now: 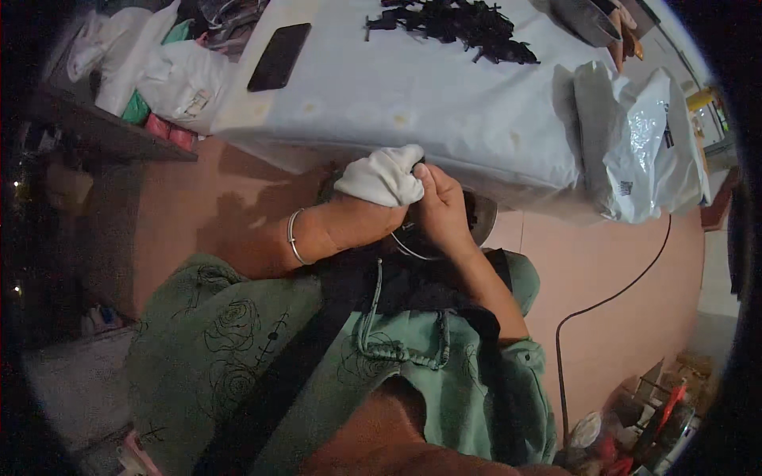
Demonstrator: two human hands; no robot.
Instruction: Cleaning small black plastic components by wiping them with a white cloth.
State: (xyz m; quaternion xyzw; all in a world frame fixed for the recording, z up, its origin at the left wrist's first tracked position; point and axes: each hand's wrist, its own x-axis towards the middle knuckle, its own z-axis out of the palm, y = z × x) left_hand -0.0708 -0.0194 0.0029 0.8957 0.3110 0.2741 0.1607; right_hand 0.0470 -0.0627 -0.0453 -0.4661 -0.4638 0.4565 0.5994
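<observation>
In front of me, just off the table's near edge, my two hands meet. White cloth (373,178) covers the fingers of my left hand (385,194), which looks closed around it; I cannot tell whether it is a loose cloth or a glove. At the cloth's right edge, a small black piece (418,165) shows between the hands. My right hand (442,202) pinches it with thumb and curled fingers, its full shape hidden. Below the hands is a round metal basin (486,220), partly covered by them, with dark contents. Several black pieces lie in a pile (460,28) on the table.
A white-covered table (333,111) carries a black phone (279,57) at left and a grey-white plastic bag (643,151) at right. White bags (178,83) sit on a shelf at left. A black cable (591,309) crosses the floor near clutter (635,428).
</observation>
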